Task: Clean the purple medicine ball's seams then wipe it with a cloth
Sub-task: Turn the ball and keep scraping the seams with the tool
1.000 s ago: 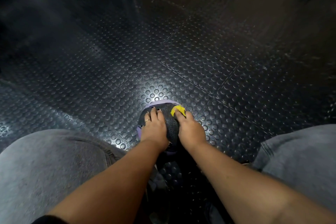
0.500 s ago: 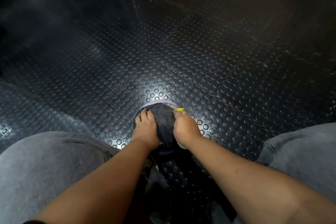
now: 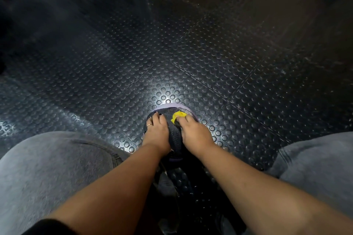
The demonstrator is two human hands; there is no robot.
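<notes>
One medicine ball [image 3: 174,134] under left hand [image 3: 156,132]; right hand [image 3: 195,132] grips one cloth [image 3: 178,115].

Dim scene; a bright glare pool lies on the studded floor [image 3: 168,93] at centre, corners fall into shadow, and wide-angle distortion with blur softens the edges.

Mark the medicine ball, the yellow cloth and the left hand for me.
medicine ball [image 3: 174,135], head view, its dark textured top panel.
yellow cloth [image 3: 179,115], head view, its crumpled middle.
left hand [image 3: 157,134], head view, back of the hand.
</notes>
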